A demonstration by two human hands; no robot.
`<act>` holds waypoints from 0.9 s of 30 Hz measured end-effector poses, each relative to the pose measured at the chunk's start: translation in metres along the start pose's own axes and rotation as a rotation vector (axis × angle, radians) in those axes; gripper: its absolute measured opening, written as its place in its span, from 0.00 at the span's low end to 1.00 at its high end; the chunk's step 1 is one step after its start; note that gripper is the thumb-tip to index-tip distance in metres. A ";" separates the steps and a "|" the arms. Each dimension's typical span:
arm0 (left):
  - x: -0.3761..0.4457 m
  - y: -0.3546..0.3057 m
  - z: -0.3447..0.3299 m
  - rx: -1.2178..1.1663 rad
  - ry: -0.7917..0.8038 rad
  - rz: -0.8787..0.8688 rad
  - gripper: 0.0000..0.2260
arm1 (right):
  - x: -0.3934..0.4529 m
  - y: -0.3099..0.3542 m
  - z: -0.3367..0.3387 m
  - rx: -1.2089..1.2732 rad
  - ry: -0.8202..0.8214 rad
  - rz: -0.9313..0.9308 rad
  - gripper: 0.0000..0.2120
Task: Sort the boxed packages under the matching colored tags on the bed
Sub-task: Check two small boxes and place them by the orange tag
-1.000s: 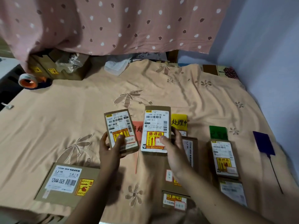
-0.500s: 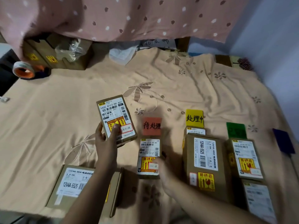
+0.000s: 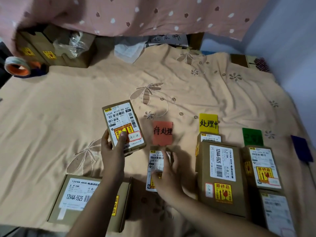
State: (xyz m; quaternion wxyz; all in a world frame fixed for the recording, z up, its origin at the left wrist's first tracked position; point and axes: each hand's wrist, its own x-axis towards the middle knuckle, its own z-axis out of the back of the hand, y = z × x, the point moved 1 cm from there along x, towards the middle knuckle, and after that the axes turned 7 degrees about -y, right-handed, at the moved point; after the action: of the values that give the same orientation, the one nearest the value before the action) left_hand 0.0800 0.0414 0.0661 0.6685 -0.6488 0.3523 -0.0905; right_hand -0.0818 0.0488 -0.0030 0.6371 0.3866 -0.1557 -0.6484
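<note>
My left hand holds a small brown box with a white shipping label and a red-outlined sticker, lifted above the sheet left of the red tag. Directly below the red tag lies another small labelled box; my right hand hovers over it with fingers spread, and I cannot tell if it touches. A yellow tag has a small box and a large box below it. Two boxes lie under the green tag. The purple tag has nothing beneath it.
A large brown box lies at the bottom left, partly under my left forearm. Stacked cartons and a tape roll sit at the far left corner. A pink dotted curtain hangs at the back; a wall bounds the right.
My right hand let go of the small box under the red tag and lifted, fingers spreading. My left hand still holds its box in about the same spot.
</note>
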 end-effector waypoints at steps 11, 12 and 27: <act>0.016 -0.006 -0.006 0.000 -0.021 -0.002 0.21 | 0.122 0.052 0.032 -0.140 -0.147 -0.050 0.26; 0.017 -0.006 -0.008 0.000 -0.018 -0.005 0.21 | 0.134 0.053 0.034 -0.201 -0.117 -0.017 0.26; 0.039 -0.009 -0.041 0.080 0.133 -0.015 0.25 | 0.194 0.028 0.036 -0.470 0.017 0.263 0.26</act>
State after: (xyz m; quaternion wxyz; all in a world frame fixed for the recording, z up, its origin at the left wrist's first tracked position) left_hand 0.0876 -0.0156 0.0648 0.6681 -0.6169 0.3871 -0.1525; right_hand -0.0660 -0.1490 -0.0186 0.7894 0.2099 -0.0445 -0.5751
